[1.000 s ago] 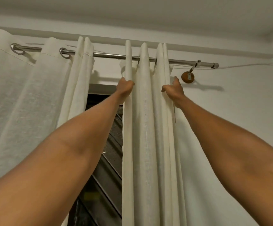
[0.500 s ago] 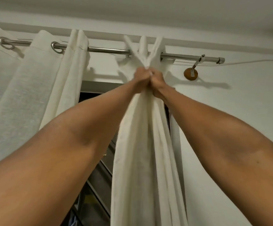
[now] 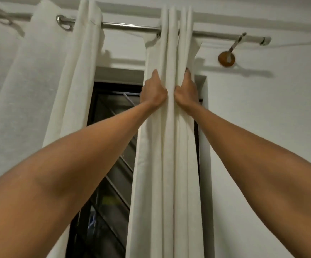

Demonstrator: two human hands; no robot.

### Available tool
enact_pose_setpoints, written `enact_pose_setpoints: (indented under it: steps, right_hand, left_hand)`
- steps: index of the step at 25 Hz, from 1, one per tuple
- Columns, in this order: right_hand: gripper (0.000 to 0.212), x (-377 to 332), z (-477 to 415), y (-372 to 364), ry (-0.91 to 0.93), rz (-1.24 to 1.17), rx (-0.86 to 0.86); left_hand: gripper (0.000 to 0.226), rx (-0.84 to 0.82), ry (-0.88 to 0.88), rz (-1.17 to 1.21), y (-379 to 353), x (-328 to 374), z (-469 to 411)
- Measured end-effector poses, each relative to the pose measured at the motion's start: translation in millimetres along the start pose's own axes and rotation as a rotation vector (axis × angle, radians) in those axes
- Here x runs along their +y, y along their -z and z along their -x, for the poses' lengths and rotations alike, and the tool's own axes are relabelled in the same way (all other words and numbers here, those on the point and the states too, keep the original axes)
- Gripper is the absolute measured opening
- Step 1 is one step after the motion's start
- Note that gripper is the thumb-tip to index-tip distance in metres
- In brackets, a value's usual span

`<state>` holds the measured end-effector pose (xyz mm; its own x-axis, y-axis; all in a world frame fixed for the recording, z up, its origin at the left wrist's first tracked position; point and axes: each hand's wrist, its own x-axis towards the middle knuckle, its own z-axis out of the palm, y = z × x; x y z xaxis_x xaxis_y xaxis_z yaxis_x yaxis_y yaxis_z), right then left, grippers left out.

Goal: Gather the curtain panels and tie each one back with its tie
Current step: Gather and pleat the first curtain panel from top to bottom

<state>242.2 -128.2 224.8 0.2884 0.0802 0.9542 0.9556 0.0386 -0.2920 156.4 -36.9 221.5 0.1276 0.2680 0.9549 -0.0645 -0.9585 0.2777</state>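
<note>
curtain panels: 2, left-of-frame panel (image 3: 30,86), centre panel (image 3: 169,164)
hands: 2, left hand (image 3: 153,92), right hand (image 3: 186,92)
rod (image 3: 130,27): 1
eyelets (image 3: 64,23): 2 visible, upper left
wall bracket (image 3: 226,58): 1

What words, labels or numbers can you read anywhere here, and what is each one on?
No text here can be read.
The left panel, the right panel and the rod are plain, with no print.
On the bracket: a pale patch, too small to tell whether it is a label.
In the window: a yellowish blur low down behind the glass, unreadable.
</note>
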Motion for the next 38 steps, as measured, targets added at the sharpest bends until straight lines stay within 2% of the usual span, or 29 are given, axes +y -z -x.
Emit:
enact_pose_setpoints:
  steps: [2,4,5,8,9,12,15,16,19,21,23,25,26,28,30,34,35,38]
  right_hand:
    - [0.082,9.0,35.3,-10.4,0.095,0.173,0.042]
    - [0.083,9.5,57.6,-5.2,0.169,0.212,0.103]
    - [0.081,10.0,64.0,-0.5,0.187,0.219,0.13]
    - [0.057,12.5,85.7,10.1,0.166,0.282,0.207]
    - [0.049,14.5,97.1,12.8,0.143,0.3,0.219]
    - [0.033,26.1,132.6,24.3,0.072,0.357,0.209]
    - [0.022,27.3,164.0,38.2,-0.018,0.446,0.12]
    - [0.026,24.8,170.1,40.9,0.003,0.504,0.134]
    - [0.039,5.5,179.6,37.0,0.253,0.671,0.258]
    - [0.035,-21.4,184.4,27.4,0.306,0.559,0.196]
    - [0.041,-42.8,193.3,12.1,0.111,0.366,0.029]
    - [0.049,-53.0,192.2,-4.2,-0.076,0.358,-0.118]
    - [0.043,-52.3,189.3,-11.0,-0.111,0.377,-0.148]
    - [0.031,-48.0,178.3,-21.8,-0.151,0.402,-0.167]
    - [0.018,-47.1,162.9,-24.3,-0.178,0.434,-0.178]
    - [0.009,-47.1,176.0,-21.0,-0.153,0.508,-0.219]
    - [0.01,-45.5,189.4,-21.0,-0.161,0.497,-0.224]
    - [0.028,-31.3,239.2,-20.6,-0.194,0.439,-0.233]
  left_hand:
    - [0.078,0.039,-0.189,-0.175,2.5,-17.4,37.4]
    - [0.081,0.083,-0.277,-0.279,3.1,-22.3,53.3]
    - [0.075,0.09,-0.25,-0.285,2.9,-23.0,57.8]
    - [0.029,0.053,-0.109,-0.212,2.9,-18.2,87.8]
    - [0.025,0.058,-0.083,-0.196,1.7,-17.7,103.4]
    - [0.037,0.067,-0.079,-0.174,0.1,-13.4,151.0]
    - [0.04,-0.006,-0.103,-0.226,4.7,-14.3,181.8]
    - [0.044,-0.025,-0.105,-0.256,8.4,-13.6,182.3]
    - [0.066,-0.043,-0.062,-0.299,21.0,-3.0,155.6]
    - [0.06,-0.009,-0.077,-0.361,33.7,6.8,121.5]
    - [0.052,-0.045,-0.148,-0.457,45.0,13.4,87.1]
    - [0.072,-0.114,-0.21,-0.466,52.1,27.8,58.3]
    - [0.08,-0.162,-0.226,-0.451,53.8,34.1,46.3]
    - [0.077,-0.199,-0.201,-0.442,49.4,42.9,29.1]
    - [0.06,-0.202,-0.183,-0.486,41.1,46.5,19.4]
    - [0.033,-0.205,-0.191,-0.533,30.9,48.8,11.8]
    - [0.03,-0.219,-0.188,-0.552,32.4,48.7,10.3]
    - [0.031,-0.208,-0.196,-0.589,38.0,50.8,10.0]
